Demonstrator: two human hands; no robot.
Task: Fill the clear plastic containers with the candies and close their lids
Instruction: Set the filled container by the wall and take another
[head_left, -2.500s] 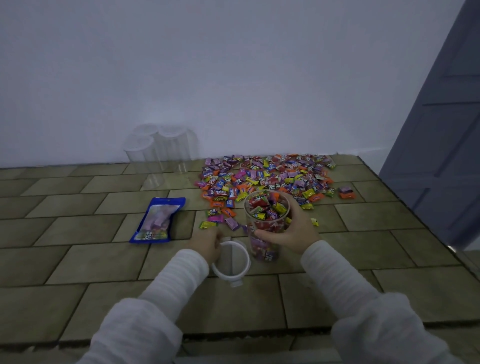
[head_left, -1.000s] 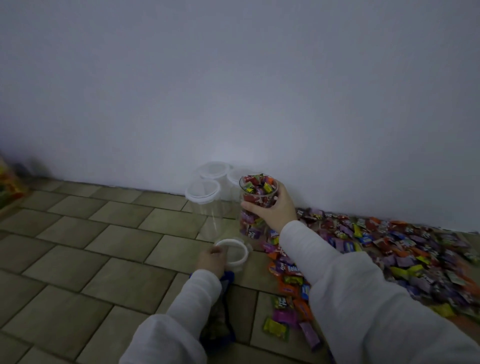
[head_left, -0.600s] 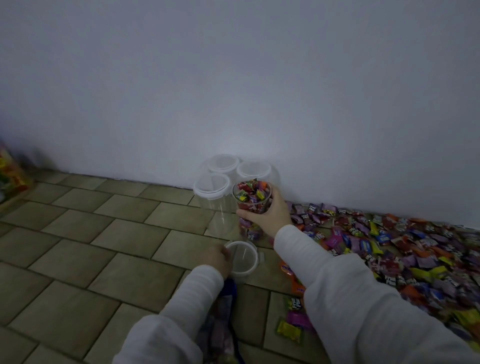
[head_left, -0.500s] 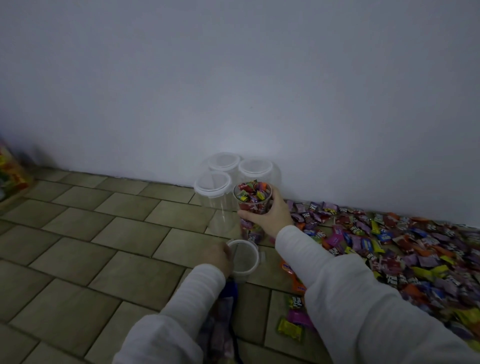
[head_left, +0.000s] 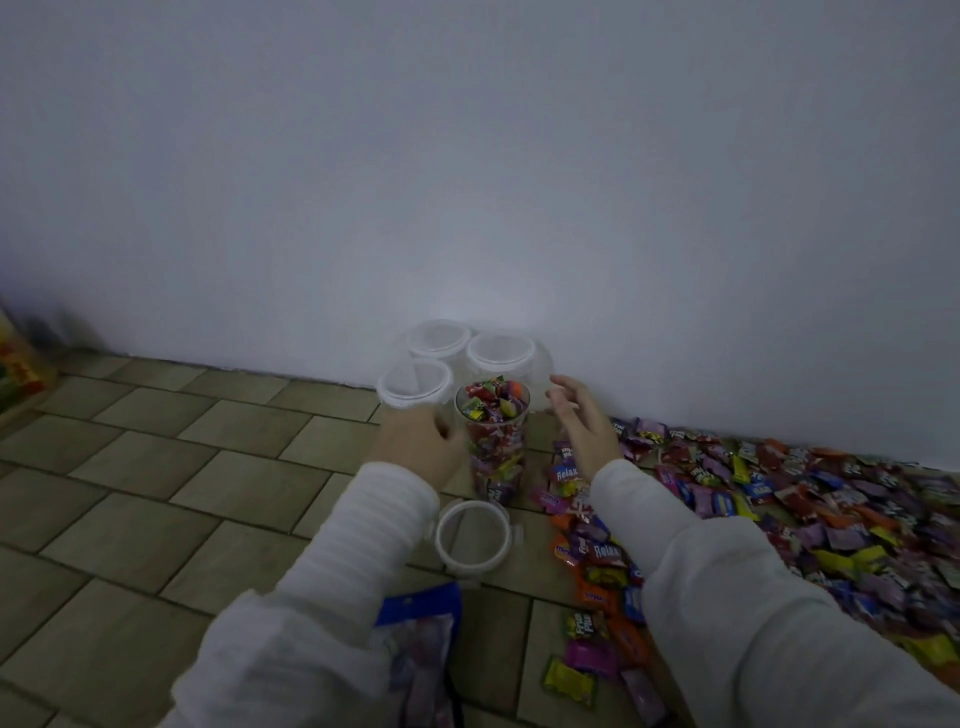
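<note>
The right hand (head_left: 584, 428) is released: its fingers (head_left: 563, 387) are spread and only slightly bent, holding nothing. It hovers just right of the full jar (head_left: 493, 441), apart from it, with the fingertips near the wall (head_left: 467, 182) and beside the rightmost of the lidded jars.

The left hand (head_left: 421, 449) sits just left of the full jar, seen from the back. Its fingers curl forward and appear to touch the jar's side and the base of the nearest lidded jar, but they are hidden behind the knuckles, so I cannot tell whether they grasp anything.

The full jar stands upright on the tiled floor (head_left: 156, 493), open at the top and packed to the rim with wrapped candies. Its lid (head_left: 472, 535) lies flat on the floor just in front of it, between the two sleeves (head_left: 353, 571), touched by neither hand.

Three empty jars (head_left: 447, 364) with lids on stand clustered right behind the full jar, against the wall.

A wide heap of loose candies (head_left: 779, 504) spreads over the floor to the right, running under the right forearm. A blue pouch (head_left: 421, 639) lies on the floor in front of the lid, partly covered by the left sleeve. A coloured package (head_left: 21, 364) shows at the far left edge, too blurred to identify.
</note>
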